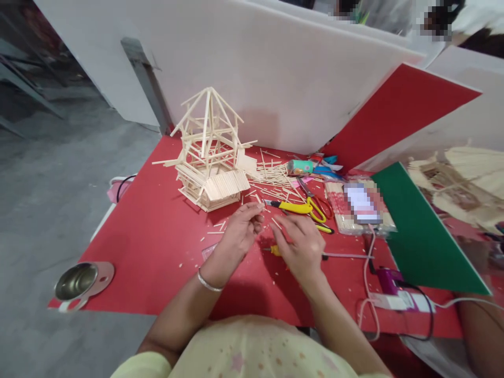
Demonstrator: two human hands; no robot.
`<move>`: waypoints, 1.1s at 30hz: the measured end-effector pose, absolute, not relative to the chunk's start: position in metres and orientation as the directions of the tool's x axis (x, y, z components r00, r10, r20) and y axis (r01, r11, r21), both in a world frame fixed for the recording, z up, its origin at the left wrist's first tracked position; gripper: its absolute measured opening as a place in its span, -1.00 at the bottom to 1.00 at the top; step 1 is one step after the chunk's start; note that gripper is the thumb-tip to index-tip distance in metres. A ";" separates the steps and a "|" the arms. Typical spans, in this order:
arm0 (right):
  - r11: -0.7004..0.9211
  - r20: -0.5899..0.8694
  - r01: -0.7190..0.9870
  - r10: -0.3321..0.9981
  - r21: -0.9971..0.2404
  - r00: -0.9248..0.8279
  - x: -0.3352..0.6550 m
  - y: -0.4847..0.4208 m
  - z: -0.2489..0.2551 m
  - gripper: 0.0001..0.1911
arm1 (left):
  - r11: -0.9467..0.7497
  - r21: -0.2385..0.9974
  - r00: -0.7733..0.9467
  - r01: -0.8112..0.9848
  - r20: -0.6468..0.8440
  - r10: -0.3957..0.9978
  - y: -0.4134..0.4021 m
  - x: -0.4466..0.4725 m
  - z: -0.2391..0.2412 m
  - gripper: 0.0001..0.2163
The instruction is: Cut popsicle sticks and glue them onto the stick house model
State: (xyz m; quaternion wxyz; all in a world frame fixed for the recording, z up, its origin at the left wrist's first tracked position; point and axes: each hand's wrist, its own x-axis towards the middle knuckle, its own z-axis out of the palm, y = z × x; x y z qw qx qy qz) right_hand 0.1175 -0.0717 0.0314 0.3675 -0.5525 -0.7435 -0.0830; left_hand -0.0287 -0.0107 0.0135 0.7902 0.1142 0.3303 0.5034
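My left hand [243, 227] is pinched closed over the red table, and I cannot make out what sits between its fingertips. Close by, my right hand [302, 242] grips a short thin wooden stick [276, 223] between thumb and forefinger. Beneath the right hand lies a yellow tool [274, 251] with a thin metal tip, mostly hidden. A yellow utility knife [293, 207] lies just beyond both hands, beside red-handled scissors [326, 209]. Further left stands a tiered wooden stick model [210, 152], with an open-framed peaked roof above and a slatted lower roof.
Loose sticks [275, 176] lie behind the knife, near a green-labelled bottle [300, 167]. A phone [361, 203] rests on a plastic-wrapped pack of sticks [338, 215]. Cables run to a power strip [401, 301] at right. A metal cup [76, 282] stands at the left front edge.
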 end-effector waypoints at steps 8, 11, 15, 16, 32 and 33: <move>0.465 0.712 0.874 0.660 -0.137 -0.239 0.096 -0.017 0.028 -0.76 | 0.548 0.295 0.391 -0.783 -0.451 0.802 0.007 -0.037 0.021 -0.81; 0.476 0.721 0.872 0.645 -0.119 -0.253 0.101 -0.015 0.026 -0.78 | 0.557 0.289 0.404 -0.779 -0.449 0.797 0.010 -0.035 0.023 -0.80; 0.471 0.783 0.862 0.601 -0.185 -0.160 0.097 -0.010 0.025 -0.76 | 0.531 0.288 0.401 -0.797 -0.406 0.822 0.009 -0.031 0.026 -0.78; 0.468 0.802 0.858 0.584 -0.211 -0.121 0.094 -0.007 0.025 -0.77 | 0.514 0.279 0.390 -0.811 -0.398 0.831 0.009 -0.031 0.026 -0.78; 0.348 0.744 0.786 0.638 -0.511 0.201 0.054 0.021 0.008 -0.90 | 0.293 0.210 0.180 -0.933 -0.434 0.883 0.039 -0.025 0.024 -0.99; 0.347 0.743 0.786 0.638 -0.512 0.202 0.054 0.021 0.008 -0.90 | 0.282 0.207 0.173 -0.937 -0.428 0.887 0.041 -0.024 0.024 -0.97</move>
